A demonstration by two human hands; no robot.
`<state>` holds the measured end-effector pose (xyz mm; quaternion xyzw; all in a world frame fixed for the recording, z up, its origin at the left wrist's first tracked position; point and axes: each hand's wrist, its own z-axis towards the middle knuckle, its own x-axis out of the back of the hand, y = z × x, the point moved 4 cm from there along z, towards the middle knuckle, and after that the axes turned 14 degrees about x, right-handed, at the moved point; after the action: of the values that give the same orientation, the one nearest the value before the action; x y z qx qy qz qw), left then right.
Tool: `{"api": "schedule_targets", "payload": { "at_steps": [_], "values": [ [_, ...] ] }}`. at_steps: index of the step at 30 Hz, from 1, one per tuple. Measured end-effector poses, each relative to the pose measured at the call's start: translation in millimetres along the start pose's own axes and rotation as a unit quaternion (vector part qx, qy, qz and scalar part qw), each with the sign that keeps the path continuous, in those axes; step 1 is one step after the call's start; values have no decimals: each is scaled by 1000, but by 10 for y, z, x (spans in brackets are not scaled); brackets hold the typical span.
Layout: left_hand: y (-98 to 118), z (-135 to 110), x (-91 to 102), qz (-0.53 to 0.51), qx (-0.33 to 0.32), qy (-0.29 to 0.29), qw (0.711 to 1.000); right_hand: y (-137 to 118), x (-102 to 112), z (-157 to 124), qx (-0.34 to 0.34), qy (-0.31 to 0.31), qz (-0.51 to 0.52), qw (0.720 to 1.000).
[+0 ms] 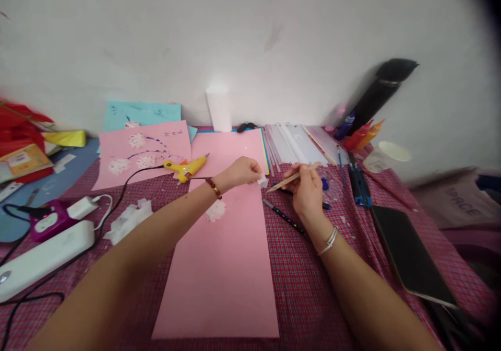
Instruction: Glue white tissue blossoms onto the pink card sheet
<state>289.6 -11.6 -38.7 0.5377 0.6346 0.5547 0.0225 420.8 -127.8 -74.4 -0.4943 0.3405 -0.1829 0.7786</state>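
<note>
Left hand (246, 171), brown beaded bracelet at the wrist, is pinching a small scrap of thin white paper (263, 180) between thumb and fingertips, near the right edge of a long pink paper sheet (219, 288). Right hand (308, 190) is gripping a pale wooden stick with a tapered end (282, 184), pen-fashion; its tip is pointing left, just beside the scrap. Cannot tell whether they are touching. A round white paper cluster (216, 211) is resting on the sheet. A yellow hot glue gun with a black cord (186, 169) is lying beyond the left forearm; a crumpled white paper heap (131, 220) is sitting left of the sheet. A dotted black marker (284, 217) is lying near the right wrist.
</note>
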Motion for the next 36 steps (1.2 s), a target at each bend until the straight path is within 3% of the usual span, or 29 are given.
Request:
{"api": "schedule_targets", "payload": {
  "at_steps": [3, 6, 9, 11, 14, 17, 20, 24, 31, 36],
  "values": [
    [-74, -98, 238, 126, -12, 96, 987, 23, -66, -64, -18, -32, 14, 999],
    [-202, -277, 429, 308, -14, 184, 933, 47, -190, -159, -12, -95, 3, 995],
    [-319, -412, 414, 450, -50, 244, 858, 72, -286, -258, -7, -149, -30, 988],
    [-386, -420, 320, 476, -62, 237, 845, 82, -315, -308, -4, -171, -46, 984],
    [-461, -335, 208, 423, -26, 172, 889, 91, -327, -353, -1, -190, -64, 980],
    [-484, -254, 217, 312, 21, 114, 943, 90, -333, -366, -2, -199, -73, 977],
    [-484, -223, 282, 245, 38, 81, 965, 92, -337, -357, -11, -197, -64, 978],
    [-494, -207, 315, 214, 48, 60, 974, 123, -324, -332, -20, -188, -51, 981],
    [-413, -209, 212, 223, 41, 4, 974, 235, -276, -296, -53, -169, -40, 983],
    [-349, -194, 166, 267, 39, -10, 963, 282, -279, -271, -44, -226, -117, 966]
  ]
}}
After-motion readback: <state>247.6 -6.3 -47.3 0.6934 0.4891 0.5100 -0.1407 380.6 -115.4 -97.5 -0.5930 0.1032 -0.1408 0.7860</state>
